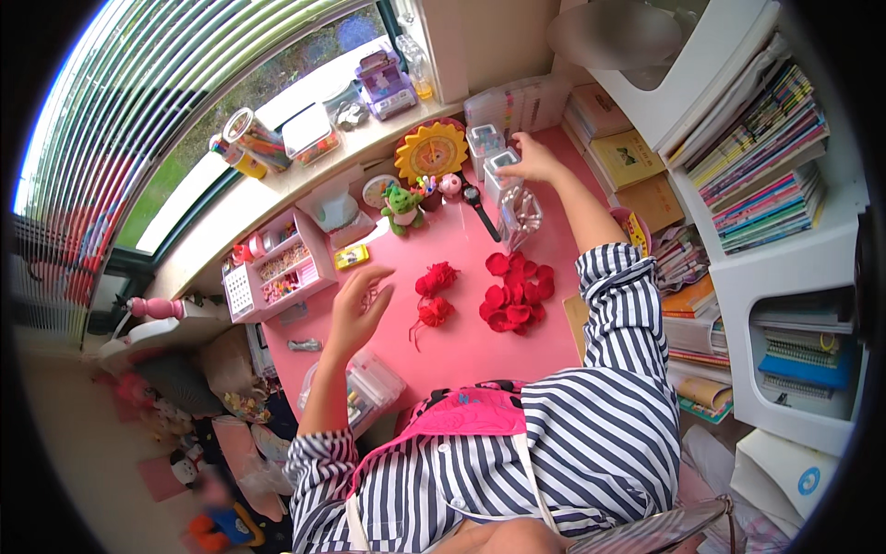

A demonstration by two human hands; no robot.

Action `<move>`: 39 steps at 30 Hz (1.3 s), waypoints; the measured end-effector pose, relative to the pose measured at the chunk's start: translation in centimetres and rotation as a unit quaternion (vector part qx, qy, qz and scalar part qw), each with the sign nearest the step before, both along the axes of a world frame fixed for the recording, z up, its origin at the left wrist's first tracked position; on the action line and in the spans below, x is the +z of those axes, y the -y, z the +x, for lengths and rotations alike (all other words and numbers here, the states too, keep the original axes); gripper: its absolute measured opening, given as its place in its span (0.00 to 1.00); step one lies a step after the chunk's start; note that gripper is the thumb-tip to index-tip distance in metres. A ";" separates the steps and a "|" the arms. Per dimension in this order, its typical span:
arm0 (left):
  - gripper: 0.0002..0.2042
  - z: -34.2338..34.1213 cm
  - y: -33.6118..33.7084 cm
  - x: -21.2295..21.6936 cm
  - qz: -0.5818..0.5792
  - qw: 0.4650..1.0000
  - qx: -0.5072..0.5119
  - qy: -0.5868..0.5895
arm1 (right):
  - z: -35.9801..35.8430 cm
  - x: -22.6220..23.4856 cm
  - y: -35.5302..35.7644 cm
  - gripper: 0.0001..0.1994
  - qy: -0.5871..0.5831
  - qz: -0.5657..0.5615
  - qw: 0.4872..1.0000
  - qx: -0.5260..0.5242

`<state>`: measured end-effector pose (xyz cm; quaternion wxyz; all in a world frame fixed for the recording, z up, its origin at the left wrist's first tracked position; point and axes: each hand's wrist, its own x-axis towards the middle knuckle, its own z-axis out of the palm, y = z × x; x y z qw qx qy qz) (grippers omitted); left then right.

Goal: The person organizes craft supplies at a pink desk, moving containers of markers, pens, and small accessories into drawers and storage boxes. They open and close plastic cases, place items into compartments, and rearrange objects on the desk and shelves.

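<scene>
Nearest you, your left hand [355,309] hovers with fingers spread, holding nothing, over the pink table [461,346], left of the red pompoms [436,294]. Far right, your right hand [531,159] pinches the top of a small white box [500,174].

**Small clear box at the far edge of a pink desk, red flowers at its middle**

A small clear plastic box [499,166] with a white top stands upright near the back of the pink desk, just beside a second, similar box [484,140] behind it. The right hand [532,159] rests its fingers on the nearer box's top. The left hand [355,309] hovers above the desk with fingers spread and loosely curled, holding nothing. Just right of it lie two small red yarn pompom flowers [436,293], one above the other, with thin red strands trailing from the lower one.
</scene>
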<state>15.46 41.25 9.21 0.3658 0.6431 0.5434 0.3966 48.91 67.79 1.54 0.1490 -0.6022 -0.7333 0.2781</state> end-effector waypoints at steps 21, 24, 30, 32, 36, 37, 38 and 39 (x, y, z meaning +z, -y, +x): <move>0.35 13.3 -27.9 -10.4 0.091 0.967 -0.013 -0.237 | 5.5 0.4 2.0 0.37 -0.133 0.084 0.978 -0.139; 0.35 11.6 -25.9 -6.5 0.184 0.962 0.014 -0.203 | 5.5 6.1 2.5 0.36 -0.143 0.104 0.973 -0.149; 0.36 0.8 -16.5 3.3 0.100 0.992 0.072 -0.003 | -1.7 16.0 4.7 0.31 -0.255 0.155 0.954 0.021; 0.34 -2.2 -11.7 5.0 0.105 0.987 0.106 0.054 | -5.3 17.0 6.4 0.30 -0.317 0.097 0.941 0.074; 0.37 -10.8 -4.4 4.1 0.075 0.974 0.181 0.117 | -16.1 18.6 9.0 0.34 -0.268 0.062 0.945 0.177; 0.36 -13.2 -3.0 3.8 0.074 0.963 0.221 0.137 | -19.0 18.6 9.2 0.35 -0.240 0.052 0.950 0.194; 0.36 -16.0 -2.0 3.6 0.066 0.953 0.259 0.145 | -22.2 18.6 9.1 0.36 -0.210 0.084 0.946 0.233; 0.36 -19.1 1.0 1.9 0.079 0.940 0.297 0.150 | -26.1 17.9 12.1 0.36 -0.224 0.061 0.938 0.259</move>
